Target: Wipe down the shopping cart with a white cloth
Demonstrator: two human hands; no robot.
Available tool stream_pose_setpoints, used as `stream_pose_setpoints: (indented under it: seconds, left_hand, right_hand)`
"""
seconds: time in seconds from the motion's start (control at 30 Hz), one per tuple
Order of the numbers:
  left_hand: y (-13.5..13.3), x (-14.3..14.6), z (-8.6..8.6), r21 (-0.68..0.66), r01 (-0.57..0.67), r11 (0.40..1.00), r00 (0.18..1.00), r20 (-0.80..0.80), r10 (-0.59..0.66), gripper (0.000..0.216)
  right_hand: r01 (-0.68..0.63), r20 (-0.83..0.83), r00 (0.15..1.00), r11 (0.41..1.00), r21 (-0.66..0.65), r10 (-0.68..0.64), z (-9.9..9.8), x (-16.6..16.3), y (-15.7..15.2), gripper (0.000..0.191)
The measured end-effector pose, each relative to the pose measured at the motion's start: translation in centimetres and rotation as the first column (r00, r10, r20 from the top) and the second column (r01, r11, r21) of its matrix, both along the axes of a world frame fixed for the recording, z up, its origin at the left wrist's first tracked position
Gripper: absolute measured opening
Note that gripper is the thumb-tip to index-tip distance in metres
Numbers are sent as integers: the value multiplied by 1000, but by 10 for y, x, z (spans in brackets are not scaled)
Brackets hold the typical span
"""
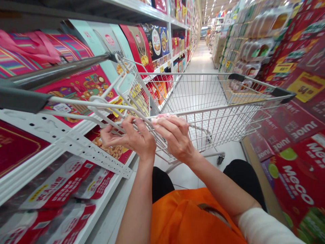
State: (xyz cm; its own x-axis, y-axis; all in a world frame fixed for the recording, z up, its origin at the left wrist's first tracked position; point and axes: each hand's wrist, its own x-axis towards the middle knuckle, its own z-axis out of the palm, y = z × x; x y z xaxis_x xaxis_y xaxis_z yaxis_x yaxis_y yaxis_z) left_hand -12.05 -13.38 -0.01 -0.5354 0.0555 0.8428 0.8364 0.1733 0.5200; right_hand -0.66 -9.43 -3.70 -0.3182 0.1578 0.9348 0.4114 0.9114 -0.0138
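Head view: the left hand [138, 138], its forearm rising from between 6 and 7 o'clock, curls its fingers at the near rail of the light-grey metal-wire shopping cart [223, 125]; how tight that grip is, I cannot tell. The right hand [175, 137], arm slanting from 4 o'clock, arches knuckles-up, its grip closed over a crumpled pink-and-white cloth [165, 116] against the rail at the dial's centre.

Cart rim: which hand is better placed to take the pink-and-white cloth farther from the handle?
Probably the right hand: it lies over the pink-and-white cloth at the cart rim, farther from the handle than the left hand, in which no cloth shows.
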Motion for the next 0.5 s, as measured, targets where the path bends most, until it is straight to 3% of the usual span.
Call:
stream_pose_setpoints:
  seconds: [0.1, 0.27, 0.37, 0.5]
  left_hand:
    - [-2, -2, -1, -51, 31, 998, 999, -13, -32, 29]
    - [-3, -1, -1, -17, 0, 1000, 1000, -14, -1, 30]
    - [0, -1, -1, -2, 13, 1000, 1000, 2, -13, 30]
    - [1, 1, 0, 16, 26, 1000, 1000, -18, -26, 29]
  right_hand:
    - [3, 51, 999, 1000, 22, -4, -9, -4, 1, 40]
    - [5, -88, 996, 1000, -23, -7, -36, 9, -2, 41]
    - [-10, -110, 994, 1000, -28, 6, -24, 9, -7, 40]
    - [12, 4, 1000, 1000, 10, -12, -4, -2, -7, 36]
